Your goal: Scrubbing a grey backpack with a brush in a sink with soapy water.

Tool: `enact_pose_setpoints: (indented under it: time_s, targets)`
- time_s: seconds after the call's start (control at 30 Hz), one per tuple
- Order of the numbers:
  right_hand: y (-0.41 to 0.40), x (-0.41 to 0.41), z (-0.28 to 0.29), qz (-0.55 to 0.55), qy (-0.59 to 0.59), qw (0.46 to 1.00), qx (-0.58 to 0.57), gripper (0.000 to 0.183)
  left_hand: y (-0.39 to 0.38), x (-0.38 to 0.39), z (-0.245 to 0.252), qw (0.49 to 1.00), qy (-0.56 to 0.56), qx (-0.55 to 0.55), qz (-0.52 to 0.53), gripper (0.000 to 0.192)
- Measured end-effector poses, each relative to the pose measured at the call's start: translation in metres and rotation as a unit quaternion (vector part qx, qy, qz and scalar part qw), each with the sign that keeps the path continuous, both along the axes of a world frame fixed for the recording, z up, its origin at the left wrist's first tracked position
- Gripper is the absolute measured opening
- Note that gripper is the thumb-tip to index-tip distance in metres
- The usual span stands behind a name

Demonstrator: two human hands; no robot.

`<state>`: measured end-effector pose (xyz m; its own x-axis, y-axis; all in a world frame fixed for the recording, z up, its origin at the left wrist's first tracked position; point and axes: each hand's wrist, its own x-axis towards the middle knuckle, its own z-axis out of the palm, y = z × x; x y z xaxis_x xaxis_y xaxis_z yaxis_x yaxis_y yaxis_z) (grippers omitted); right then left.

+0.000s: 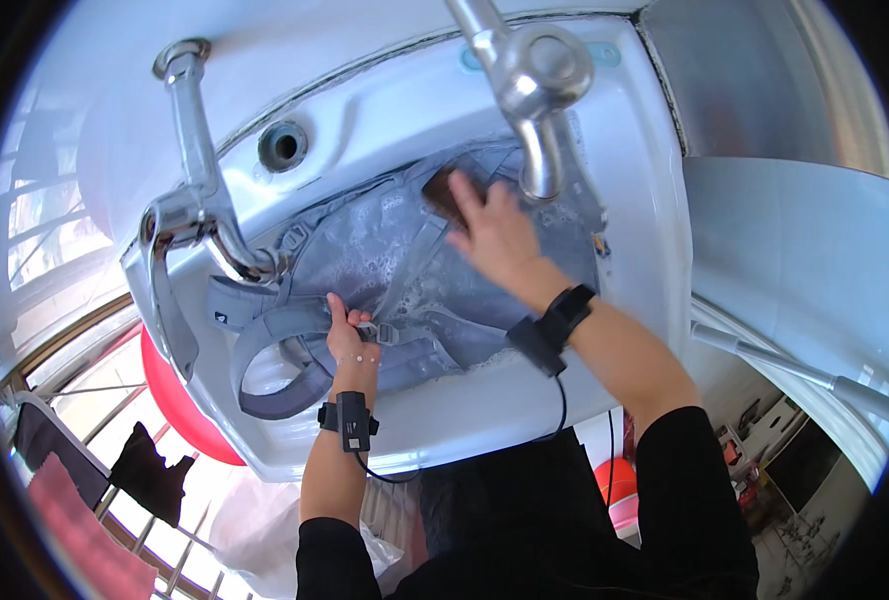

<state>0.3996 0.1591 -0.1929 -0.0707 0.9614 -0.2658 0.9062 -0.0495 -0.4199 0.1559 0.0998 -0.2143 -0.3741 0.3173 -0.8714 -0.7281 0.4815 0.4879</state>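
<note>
A wet grey fabric bag (354, 240), with padded straps and buckles like a backpack's, lies spread in a white ceramic sink (414, 442). Soap foam and bubbles cover parts of it. My left hand (351, 330) grips the bag near a padded strap (279, 401), close to a grey plastic buckle (386, 334). My right hand (501, 232) holds a brown brush or block (448, 196) against the far part of the fabric. The hand hides much of this brown tool, so its underside cannot be seen.
A chrome tap (182, 225) reaches over the sink's left side. Another metal tap (542, 82) hangs over the far right, close to my right hand. An overflow hole (282, 146) opens in the back ledge. Below the left rim shows a red basin (182, 397); a metal pole (797, 367) leans at right.
</note>
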Motion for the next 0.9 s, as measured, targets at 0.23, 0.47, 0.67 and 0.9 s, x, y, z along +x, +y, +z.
enact_pose_setpoints:
  time_s: [0.23, 0.47, 0.67, 0.9]
  targets:
    - [-0.072, -0.069, 0.007, 0.118, 0.193, 0.969, -0.1, 0.076, -0.002, -0.002, -0.011, 0.993, 0.078, -0.037, -0.084, 0.027]
    - [-0.013, 0.038, 0.001, -0.005, -0.018, 1.0, 0.014, 0.069, -0.002, -0.013, -0.012, 0.991, 0.078, -0.032, -0.109, 0.022]
    - [-0.042, 0.106, -0.002, -0.047, -0.059, 0.997, -0.033, 0.086, -0.006, 0.0, 0.017, 0.91, 0.119, -0.057, -0.394, 0.025]
    - [-0.045, 0.095, -0.015, -0.006, -0.097, 0.985, -0.141, 0.097, 0.01, 0.05, 0.058, 0.377, 0.435, 0.158, -0.802, 0.06]
